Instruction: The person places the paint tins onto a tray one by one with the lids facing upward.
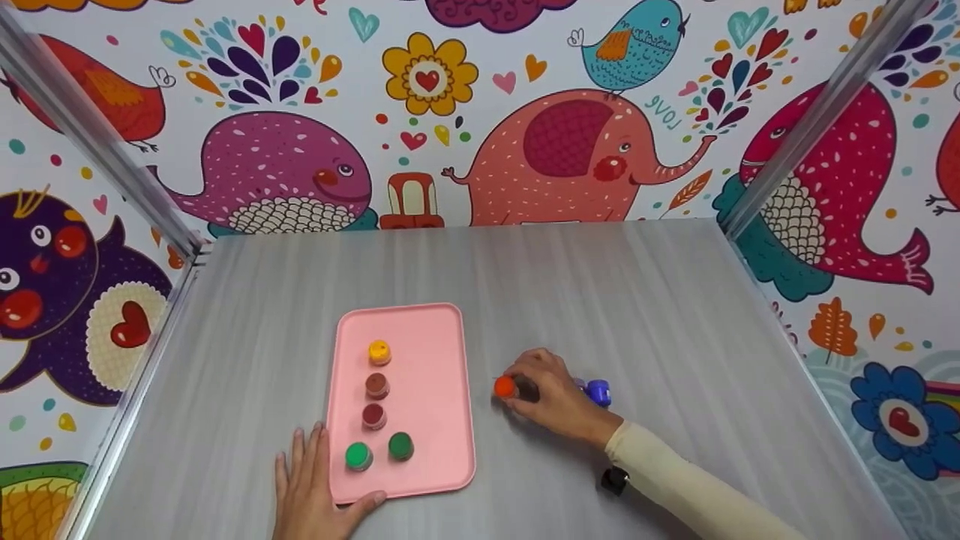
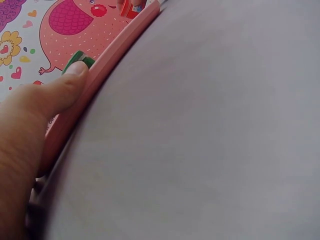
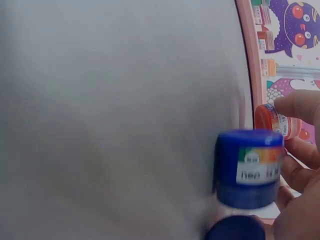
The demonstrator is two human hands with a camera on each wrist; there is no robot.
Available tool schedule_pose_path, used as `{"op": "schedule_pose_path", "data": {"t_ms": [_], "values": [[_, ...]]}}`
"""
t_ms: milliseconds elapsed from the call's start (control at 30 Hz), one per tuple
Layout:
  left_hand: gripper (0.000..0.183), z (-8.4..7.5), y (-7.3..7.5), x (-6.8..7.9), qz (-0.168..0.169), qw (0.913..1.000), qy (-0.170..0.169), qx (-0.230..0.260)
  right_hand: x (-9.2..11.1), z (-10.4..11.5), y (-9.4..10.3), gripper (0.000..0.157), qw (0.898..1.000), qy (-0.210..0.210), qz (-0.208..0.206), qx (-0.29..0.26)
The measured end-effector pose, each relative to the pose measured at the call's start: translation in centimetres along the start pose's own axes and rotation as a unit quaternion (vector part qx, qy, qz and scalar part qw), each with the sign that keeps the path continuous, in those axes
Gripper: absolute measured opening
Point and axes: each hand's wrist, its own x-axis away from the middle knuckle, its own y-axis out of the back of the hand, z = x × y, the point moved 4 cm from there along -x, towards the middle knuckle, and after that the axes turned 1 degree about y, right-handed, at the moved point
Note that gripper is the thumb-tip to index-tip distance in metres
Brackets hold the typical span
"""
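In the head view my right hand [image 1: 551, 394] pinches a small paint jar with an orange lid [image 1: 505, 387] between thumb and fingers, just right of the pink tray [image 1: 439, 375]. Beside that hand stands a blue paint jar [image 1: 598, 392]; a darker blue one [image 3: 236, 231] shows partly in the right wrist view. My left hand [image 1: 309, 487] rests at the tray's near left corner, fingers straight along the side and thumb on the front rim. On the tray stand a yellow jar [image 1: 379, 352], a brown jar [image 1: 376, 385], a dark red jar [image 1: 373, 415], a light green jar [image 1: 358, 455] and a dark green jar [image 1: 400, 445].
The grey table [image 1: 600, 300] extends around the tray. Metal posts [image 1: 817, 112] rise at its two far corners. Patterned panels with cartoon animals [image 1: 562, 165] enclose the back and sides. A black wrist device [image 1: 615, 480] sits at the right sleeve.
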Motion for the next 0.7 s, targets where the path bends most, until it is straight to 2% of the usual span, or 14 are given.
{"op": "schedule_pose_path", "data": {"t_ms": [133,400,700], "values": [[0.153,0.0,0.0,0.1,-0.002,1.0000,0.002,-0.001,-0.8,0.6,-0.8,0.031,1.000,0.009,0.004,-0.006],[0.154,-0.1,0.0,0.0,0.002,0.9999,0.009,-0.006,-2.6,1.8,-2.3,0.032,0.998,0.059,-0.004,-0.029],[0.151,-0.1,-0.1,0.1,-0.012,0.9999,-0.002,-0.010,-3.9,2.9,-4.5,0.032,0.994,0.095,-0.015,-0.045]]}}
